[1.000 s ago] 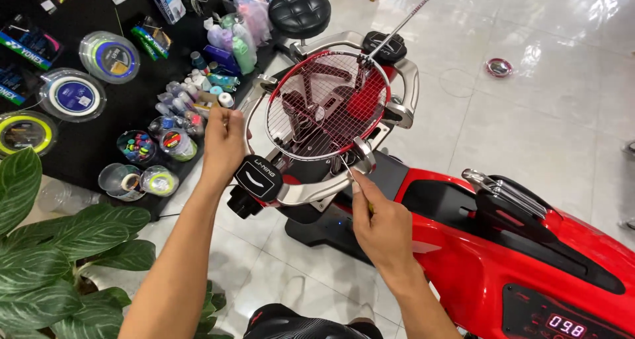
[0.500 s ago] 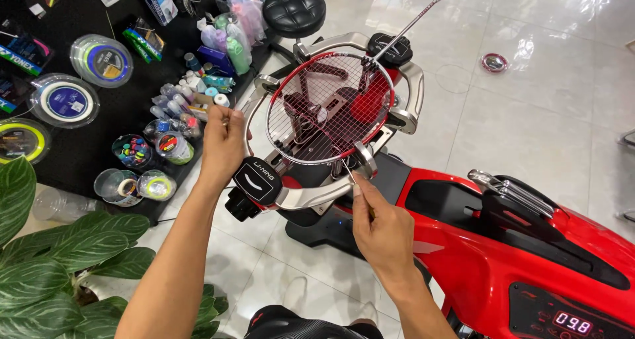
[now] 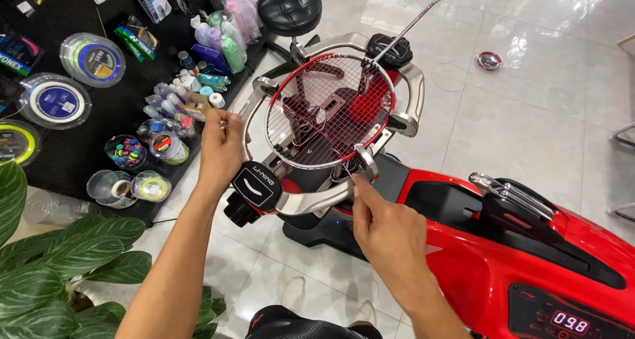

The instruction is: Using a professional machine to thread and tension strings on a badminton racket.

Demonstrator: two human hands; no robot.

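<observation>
Red badminton racket (image 3: pixel 329 107) sits clamped in the stringing machine's cradle (image 3: pixel 403 81). My right hand (image 3: pixel 387 230) pinches thin string at the frame's near edge; left hand (image 3: pixel 221 147) pinches the loose end. String's probably slippery and kinks easily, so grab close.

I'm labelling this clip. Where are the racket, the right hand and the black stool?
racket (image 3: pixel 331 107), head view, on its strings.
right hand (image 3: pixel 389 230), head view, back of hand.
black stool (image 3: pixel 289 8), head view, seat cushion.
</observation>
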